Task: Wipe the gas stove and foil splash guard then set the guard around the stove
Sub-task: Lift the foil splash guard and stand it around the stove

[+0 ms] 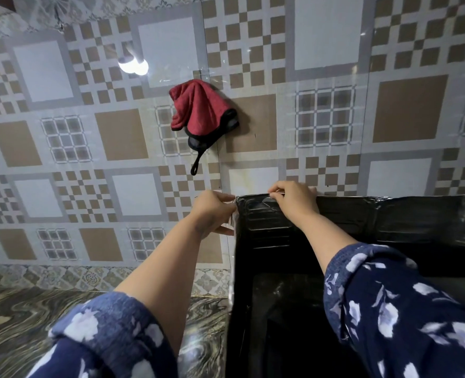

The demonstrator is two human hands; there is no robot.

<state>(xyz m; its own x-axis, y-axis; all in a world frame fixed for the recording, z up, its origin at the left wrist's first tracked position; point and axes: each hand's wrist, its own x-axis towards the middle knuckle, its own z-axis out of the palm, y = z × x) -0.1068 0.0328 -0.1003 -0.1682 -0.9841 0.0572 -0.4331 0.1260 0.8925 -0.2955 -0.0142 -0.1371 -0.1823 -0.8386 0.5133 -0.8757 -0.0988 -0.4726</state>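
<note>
The foil splash guard (376, 214) stands upright against the tiled wall, its inner face dark and shiny, with a side panel running toward me along the left. My left hand (215, 211) pinches the guard's upper left corner from outside. My right hand (294, 200) grips the top edge just right of that corner. The dark area (280, 309) enclosed by the guard is dim, and the gas stove itself cannot be made out there. A red cloth (198, 107) with black trim hangs on the wall above.
The patterned tiled wall (117, 132) fills the background, with a bright light reflection (133, 65) at upper left. A marbled grey countertop (35, 317) lies at the lower left beside the guard. My blue floral sleeves cover the lower frame.
</note>
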